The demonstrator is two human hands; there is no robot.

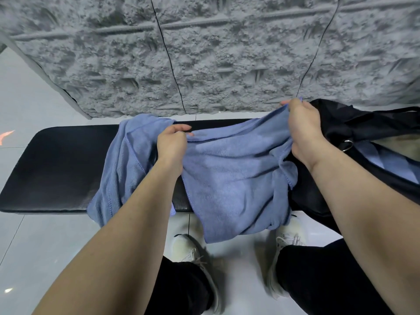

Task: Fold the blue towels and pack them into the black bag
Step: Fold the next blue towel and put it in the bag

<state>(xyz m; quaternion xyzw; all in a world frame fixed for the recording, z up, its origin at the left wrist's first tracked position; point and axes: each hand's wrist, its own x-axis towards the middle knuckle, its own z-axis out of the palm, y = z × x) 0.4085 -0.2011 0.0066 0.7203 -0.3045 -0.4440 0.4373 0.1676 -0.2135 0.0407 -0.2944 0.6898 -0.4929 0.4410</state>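
Currently you hold one blue towel [229, 178] stretched between both hands over the black bench [59, 169]. Its top edge runs from your left hand [171, 144] up to your right hand [302, 128]; the rest hangs down past the bench's near edge toward your shoes [188, 251].

Left hand: fingers curled, pinching the towel's upper left edge, index finger pointing right. Right hand: closed tight around the upper right corner, a bit of fabric poking out above the knuckles, more bunched under the palm.

A second blue towel [122, 169] lies crumpled on the bench just left of your left forearm, draped over the near edge. It sits partly behind the forearm; can't tell if it touches the held towel.

The black bag [354, 126] sits at the bench's right end, directly behind and beside your right hand. Bag mouth faces you, with a metal ring [347, 145] on a strap near your wrist. Blue fabric [384, 162] shows inside the opening, at the frame's right edge.

No readable writing or brand on towels, bag or bench. An orange mark [5, 136] on the floor at far left, not legible.

Grey textured wall panel [204, 53] stands behind the bench. Light tile floor [34, 235] below, your black trousers at the bottom.
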